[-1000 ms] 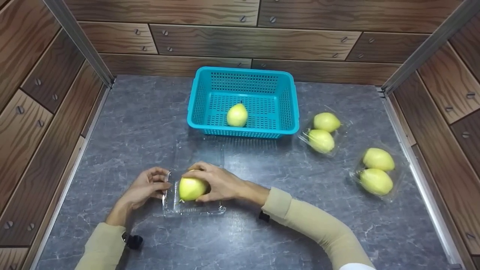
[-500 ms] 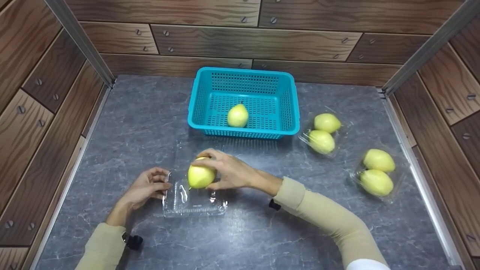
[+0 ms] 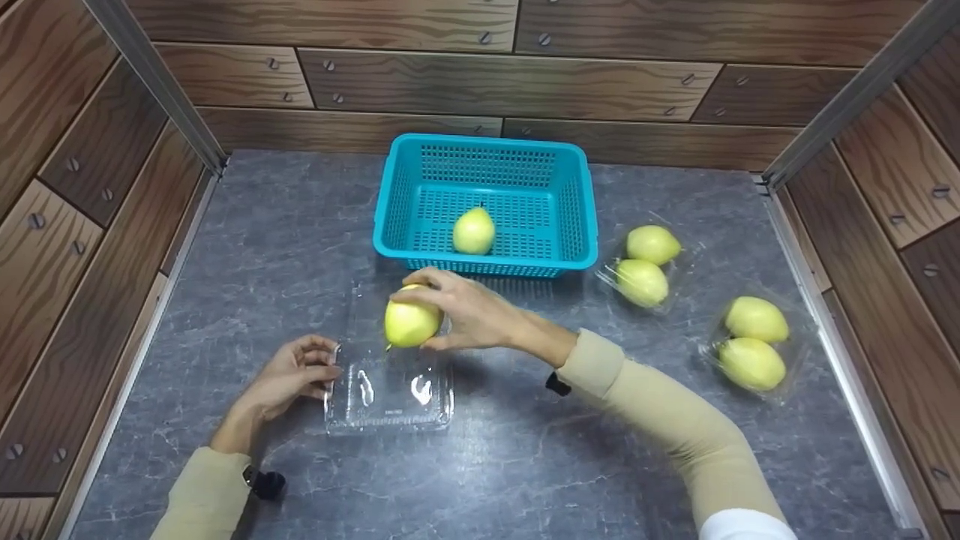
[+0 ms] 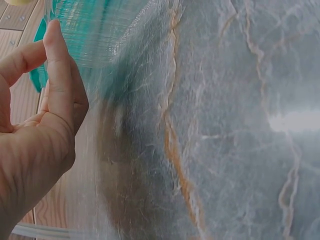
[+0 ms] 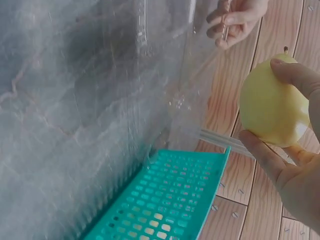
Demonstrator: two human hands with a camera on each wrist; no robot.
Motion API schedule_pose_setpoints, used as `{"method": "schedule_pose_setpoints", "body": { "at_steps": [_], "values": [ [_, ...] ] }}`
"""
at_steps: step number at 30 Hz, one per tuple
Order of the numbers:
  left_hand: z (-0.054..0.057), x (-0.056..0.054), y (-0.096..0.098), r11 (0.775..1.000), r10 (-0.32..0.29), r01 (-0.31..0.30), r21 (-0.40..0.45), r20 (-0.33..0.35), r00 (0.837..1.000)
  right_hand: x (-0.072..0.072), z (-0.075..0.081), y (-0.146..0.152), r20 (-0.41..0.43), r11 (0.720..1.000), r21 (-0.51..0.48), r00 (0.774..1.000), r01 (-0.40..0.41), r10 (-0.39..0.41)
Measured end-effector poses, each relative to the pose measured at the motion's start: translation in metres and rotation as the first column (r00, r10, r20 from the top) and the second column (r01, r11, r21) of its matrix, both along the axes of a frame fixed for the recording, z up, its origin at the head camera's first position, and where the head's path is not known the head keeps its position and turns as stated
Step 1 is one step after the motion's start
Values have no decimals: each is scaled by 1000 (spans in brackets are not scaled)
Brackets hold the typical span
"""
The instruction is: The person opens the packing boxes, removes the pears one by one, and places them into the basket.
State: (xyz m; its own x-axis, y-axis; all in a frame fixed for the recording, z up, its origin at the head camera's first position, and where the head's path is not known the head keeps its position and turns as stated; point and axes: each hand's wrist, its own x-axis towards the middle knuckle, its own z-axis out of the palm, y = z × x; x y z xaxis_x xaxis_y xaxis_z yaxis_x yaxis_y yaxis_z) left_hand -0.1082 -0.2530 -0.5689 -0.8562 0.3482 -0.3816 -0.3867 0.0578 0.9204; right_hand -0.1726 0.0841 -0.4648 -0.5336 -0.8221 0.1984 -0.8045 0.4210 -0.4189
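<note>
A yellow-green pear (image 3: pixel 412 318) is in my right hand (image 3: pixel 472 311), gripped between thumb and fingers above the lid half of a clear plastic clamshell container (image 3: pixel 394 401). The right wrist view shows the same pear (image 5: pixel 272 102) with its stem up and the thumb near its top. My left hand (image 3: pixel 292 375) pinches the left edge of the container, which lies open on the table with nothing in its front half. In the left wrist view the left hand (image 4: pixel 42 107) has its fingertips at the clear plastic edge.
Behind the container stands a turquoise basket (image 3: pixel 386 217) holding one pear (image 3: pixel 474 232). To the right lie two clear packs, one with pears (image 3: pixel 643 283) beside the basket, another with pears (image 3: pixel 753 364) near the right wall. Wood-patterned walls (image 3: pixel 510 86) enclose the grey table (image 3: pixel 570 472).
My right hand has lifted the pear out of the container's front half and moved it back toward the basket and slightly right. The left hand has stayed at the container's edge.
</note>
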Motion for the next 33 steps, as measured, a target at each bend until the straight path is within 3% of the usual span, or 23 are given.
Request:
{"method": "schedule_pose_setpoints", "body": {
  "at_steps": [13,27,33],
  "values": [
    [2,0,-1,1000,-3,3,21,4,1000,-30,20,-3,24,1000,5,1000,1,-1],
    [1,0,-1,1000,-4,4,0,-4,1000,-74,32,2,127,992,23,984,126,-127],
    [1,0,-2,1000,-14,14,9,-7,1000,-94,29,10,173,978,36,962,206,-209]
  ]
}}
